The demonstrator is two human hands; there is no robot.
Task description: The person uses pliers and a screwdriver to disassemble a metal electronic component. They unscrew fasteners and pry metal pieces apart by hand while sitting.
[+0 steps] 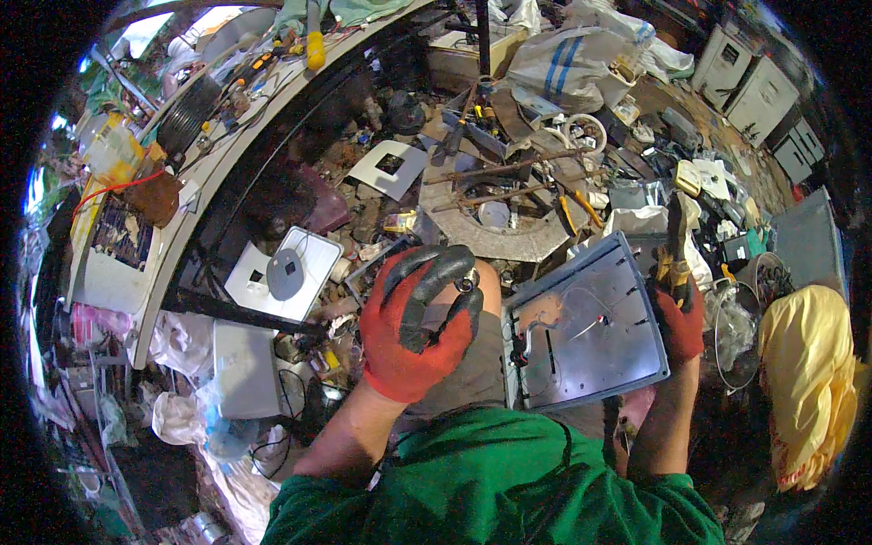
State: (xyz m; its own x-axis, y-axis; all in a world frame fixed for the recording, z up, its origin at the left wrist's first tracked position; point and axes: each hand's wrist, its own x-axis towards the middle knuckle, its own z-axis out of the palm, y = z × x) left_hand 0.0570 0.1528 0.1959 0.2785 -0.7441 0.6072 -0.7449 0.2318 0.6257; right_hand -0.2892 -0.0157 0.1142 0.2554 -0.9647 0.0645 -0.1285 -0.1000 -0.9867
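In a red glove with black fingers, my left hand [422, 318] is raised over my lap. Its thumb and fingers pinch a small shiny metal piece [468, 281], ring-like in outline. My right hand [679, 318], also in a red glove, is closed around a long, dark tool with yellowish parts [674, 263]; its exact kind is unclear. Between the hands, a shallow grey metal housing [581, 341] leans tilted across my legs, its open inner side facing up. Thin wires and small fittings show inside it, and the right hand is beside its right edge.
Ahead lies a low round work surface [536, 243] with metal rods and orange-handled pliers [581, 211]. White panels [388, 170] lie to the left below a long bench [173, 245]. A yellow sack [804, 381] stands at right; scrap parts surround me.
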